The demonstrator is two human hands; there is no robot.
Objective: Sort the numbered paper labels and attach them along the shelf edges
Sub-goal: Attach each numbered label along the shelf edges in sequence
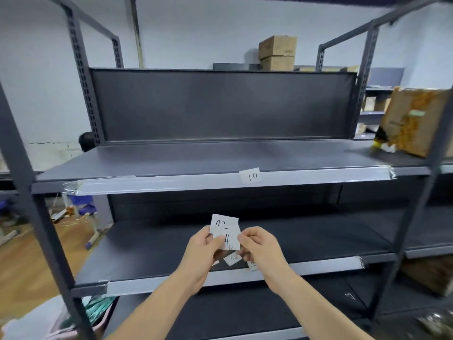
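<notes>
- Bare forearms reached up from the bottom of the view and met in front of the middle shelf (147, 244), with the left hand (199, 253) and the right hand (259, 249) close together, knuckles outward.
- White paper labels (225, 231) stood fanned between the two hands; the front slip showed a handwritten "4", and the slip behind it rose higher with writing too unclear to read.
- More small slips (232, 259) poked out below the hands, their marks illegible.
- The left hand was closed around the bundle, thumb pressed on the front slip's left edge.
- The right hand pinched the right edge of the same slip between thumb and forefinger, the other fingers curled in.
- One label marked "10" (250, 175) sat on the pale strip (171, 184) along the upper shelf's front edge, right of centre.
- A similar taped strip (318, 265) ran along the middle shelf's edge, just behind the hands.
</notes>
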